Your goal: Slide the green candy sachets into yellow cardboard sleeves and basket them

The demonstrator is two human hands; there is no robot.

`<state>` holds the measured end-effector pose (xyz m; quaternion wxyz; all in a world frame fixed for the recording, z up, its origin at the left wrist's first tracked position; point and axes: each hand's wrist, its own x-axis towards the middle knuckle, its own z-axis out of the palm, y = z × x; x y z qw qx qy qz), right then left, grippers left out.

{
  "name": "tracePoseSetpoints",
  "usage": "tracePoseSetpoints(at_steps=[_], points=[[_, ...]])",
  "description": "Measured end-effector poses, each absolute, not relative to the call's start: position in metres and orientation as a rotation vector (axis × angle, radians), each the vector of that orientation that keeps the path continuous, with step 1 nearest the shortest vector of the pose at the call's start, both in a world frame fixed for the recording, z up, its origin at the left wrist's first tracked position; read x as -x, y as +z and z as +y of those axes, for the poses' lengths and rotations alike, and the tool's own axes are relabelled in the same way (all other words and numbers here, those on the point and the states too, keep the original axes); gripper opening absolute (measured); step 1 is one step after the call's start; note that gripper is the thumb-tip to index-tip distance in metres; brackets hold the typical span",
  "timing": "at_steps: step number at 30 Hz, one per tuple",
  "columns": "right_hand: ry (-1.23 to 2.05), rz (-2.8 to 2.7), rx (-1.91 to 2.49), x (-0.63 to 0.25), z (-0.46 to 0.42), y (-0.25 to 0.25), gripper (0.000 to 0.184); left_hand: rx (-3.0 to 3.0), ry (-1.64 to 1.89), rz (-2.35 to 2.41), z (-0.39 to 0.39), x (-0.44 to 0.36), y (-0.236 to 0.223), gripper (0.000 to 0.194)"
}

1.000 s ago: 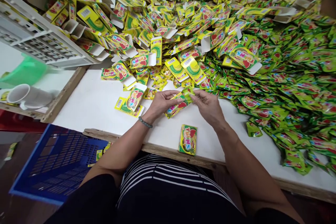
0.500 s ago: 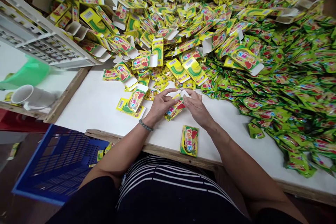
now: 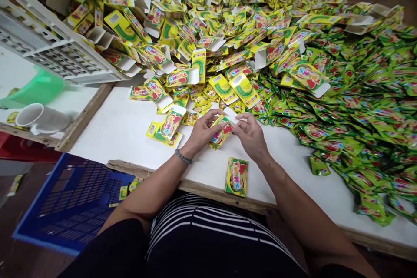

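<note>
My left hand (image 3: pixel 202 131) grips a small yellow-green carton (image 3: pixel 220 135) printed with red fruit, held just above the white table (image 3: pixel 120 128). My right hand (image 3: pixel 250 134) pinches the carton's white end flap at its upper right. A closed carton (image 3: pixel 236 177) lies flat near the table's front edge, below my hands. A heap of open, empty cartons (image 3: pixel 182 39) fills the back left. A wide pile of green sachets (image 3: pixel 358 95) covers the right side.
A blue plastic crate (image 3: pixel 68 202) sits on the floor at lower left. A white crate (image 3: pixel 48 47) leans at far left, with a white cup (image 3: pixel 39 118) and a green scoop (image 3: pixel 35 89) on a side shelf. Two loose cartons (image 3: pixel 167 126) lie left of my hands.
A green sachet at the carton's mouth a second ago is no longer visible. My right hand has moved left onto the carton's end, and its fingers now work the white flap.
</note>
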<state>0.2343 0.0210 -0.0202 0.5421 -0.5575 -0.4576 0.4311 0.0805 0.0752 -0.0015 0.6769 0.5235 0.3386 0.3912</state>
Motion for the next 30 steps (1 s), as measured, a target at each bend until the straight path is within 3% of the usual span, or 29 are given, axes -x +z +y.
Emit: tracePoseSetpoints(at_steps=[3,8,17,23,26,30], points=[[0.999,-1.142,1.341,-0.24,0.022,-0.015,0.042,-1.112,0.859,0.801,0.074,-0.08,0.001,0.049],[0.885,-1.247,1.379,-0.24,0.02,-0.006,0.028,-1.052,0.849,0.862,0.072,-0.079,0.005,0.057],[1.225,-0.874,1.281,-0.25,0.025,-0.008,0.027,-1.077,0.76,0.83,0.072,-0.08,0.007,0.058],[1.244,-1.031,1.311,-0.263,0.021,-0.01,0.025,-1.088,0.751,0.794,0.072,-0.078,0.009,0.055],[1.156,-1.158,1.305,-0.257,0.016,-0.008,0.024,-1.063,0.773,0.803,0.072,-0.077,0.008,0.056],[0.743,-1.364,1.392,-0.238,0.009,-0.005,0.021,-1.052,0.789,0.831,0.072,-0.075,0.005,0.055]])
